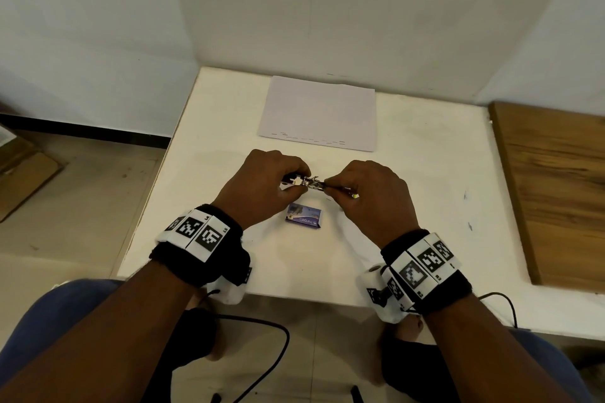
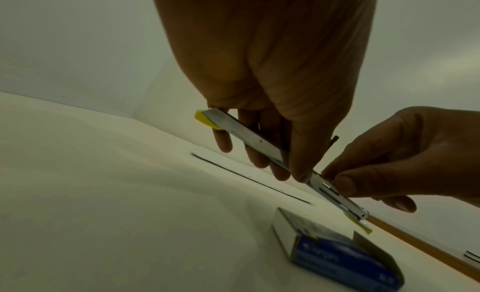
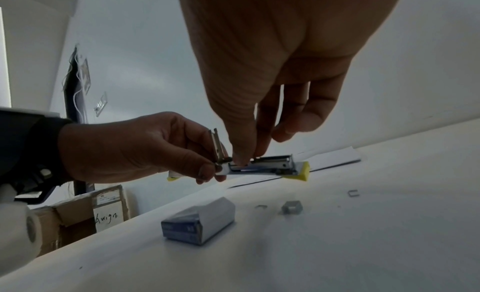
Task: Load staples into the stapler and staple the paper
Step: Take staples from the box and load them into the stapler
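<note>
The stapler (image 1: 309, 183) is held up in the air, just above the white bench (image 1: 409, 206), between the two hands. It is opened out, so the metal parts inside can be seen. Small yellow tips are seen at its ends.

The left hand (image 1: 262, 183) is curled around one end of the stapler, and that end is gripped by the fingers and thumb. The other end is pinched by the right hand (image 1: 373, 193) with its thumb and first fingers, and its fingertips (image 3: 240, 159) are pressed on the open metal track.

A small blue staple box (image 1: 303, 216) is lying on the bench, just below the hands and near the person. One end flap is open. A few loose staples (image 3: 292, 207) are seen on the bench beside the box.

The paper (image 1: 319, 113) is lying flat on the bench, farther away, past the hands. It is not touched by anything.

A brown wooden board (image 1: 556, 190) is seen at the right side of the bench.
</note>
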